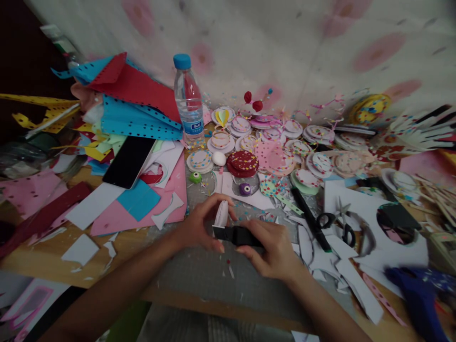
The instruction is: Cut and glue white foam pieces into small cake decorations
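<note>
Fingers of the left hand (204,223) curl around the white piece (222,214), above the mat (192,280); the right hand's (274,249) clamp the black tool (244,236). Keeping the piece steady and fingertips clear of the tool's end seems wise.

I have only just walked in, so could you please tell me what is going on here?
Above a grey mat, the left hand holds a small white rounded piece, while the right hand holds a black handheld tool up against it. Round, colourfully decorated pieces lie beyond, with black-handled metal scissors towards the right.
</note>
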A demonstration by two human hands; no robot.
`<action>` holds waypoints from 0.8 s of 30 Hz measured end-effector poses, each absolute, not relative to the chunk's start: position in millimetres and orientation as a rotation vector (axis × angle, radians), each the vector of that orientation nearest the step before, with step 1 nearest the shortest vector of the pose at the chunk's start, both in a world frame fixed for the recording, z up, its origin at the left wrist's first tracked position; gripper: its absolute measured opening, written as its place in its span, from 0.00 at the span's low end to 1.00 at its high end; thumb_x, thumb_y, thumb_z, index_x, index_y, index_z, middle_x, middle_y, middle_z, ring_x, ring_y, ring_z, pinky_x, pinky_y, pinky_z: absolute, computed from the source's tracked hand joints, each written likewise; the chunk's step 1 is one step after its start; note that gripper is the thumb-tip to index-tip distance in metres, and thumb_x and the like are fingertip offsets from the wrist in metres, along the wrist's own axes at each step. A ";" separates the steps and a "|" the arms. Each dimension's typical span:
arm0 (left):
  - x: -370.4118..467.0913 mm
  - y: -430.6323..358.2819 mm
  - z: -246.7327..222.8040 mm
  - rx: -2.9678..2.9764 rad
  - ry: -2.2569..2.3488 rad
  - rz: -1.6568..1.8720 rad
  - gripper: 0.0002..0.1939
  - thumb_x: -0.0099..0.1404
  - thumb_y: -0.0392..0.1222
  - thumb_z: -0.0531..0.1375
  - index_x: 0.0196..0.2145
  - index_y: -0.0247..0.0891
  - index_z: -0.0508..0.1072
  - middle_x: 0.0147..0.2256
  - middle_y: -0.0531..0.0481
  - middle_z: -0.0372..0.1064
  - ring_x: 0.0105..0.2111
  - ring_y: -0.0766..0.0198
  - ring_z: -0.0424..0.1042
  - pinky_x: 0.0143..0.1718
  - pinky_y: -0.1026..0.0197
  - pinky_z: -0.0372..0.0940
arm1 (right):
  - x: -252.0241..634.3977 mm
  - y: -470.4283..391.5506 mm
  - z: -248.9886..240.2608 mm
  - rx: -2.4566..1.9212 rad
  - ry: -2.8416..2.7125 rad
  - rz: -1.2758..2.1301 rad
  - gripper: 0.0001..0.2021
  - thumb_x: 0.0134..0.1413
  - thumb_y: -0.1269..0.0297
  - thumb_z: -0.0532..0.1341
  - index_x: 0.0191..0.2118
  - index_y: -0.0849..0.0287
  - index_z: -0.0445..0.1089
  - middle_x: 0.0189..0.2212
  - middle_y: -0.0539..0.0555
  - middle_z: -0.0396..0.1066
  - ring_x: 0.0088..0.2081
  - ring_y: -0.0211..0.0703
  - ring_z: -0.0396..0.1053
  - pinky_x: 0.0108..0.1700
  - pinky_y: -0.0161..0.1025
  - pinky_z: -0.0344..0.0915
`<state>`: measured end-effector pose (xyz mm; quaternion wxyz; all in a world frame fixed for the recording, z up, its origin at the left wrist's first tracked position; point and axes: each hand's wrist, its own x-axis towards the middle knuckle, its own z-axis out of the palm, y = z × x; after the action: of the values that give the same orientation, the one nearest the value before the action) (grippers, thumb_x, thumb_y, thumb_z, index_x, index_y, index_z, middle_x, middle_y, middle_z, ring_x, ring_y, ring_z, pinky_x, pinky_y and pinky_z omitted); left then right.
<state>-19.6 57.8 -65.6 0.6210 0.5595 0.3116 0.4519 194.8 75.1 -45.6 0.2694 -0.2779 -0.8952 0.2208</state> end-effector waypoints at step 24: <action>-16.9 59.5 -67.4 1.110 0.614 0.997 0.44 0.37 0.38 0.77 0.50 0.44 0.63 0.52 0.40 0.68 0.46 0.51 0.73 0.46 0.49 0.67 | 197.8 79.3 -46.9 -0.671 -2.392 0.649 0.22 0.64 0.47 0.50 0.46 0.62 0.68 0.27 0.54 0.74 0.25 0.44 0.72 0.26 0.37 0.60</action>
<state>-16.9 59.5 -67.4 0.6918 0.4967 0.2748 0.4463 197.8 79.3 -46.9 0.2832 -0.2506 -0.8935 0.2423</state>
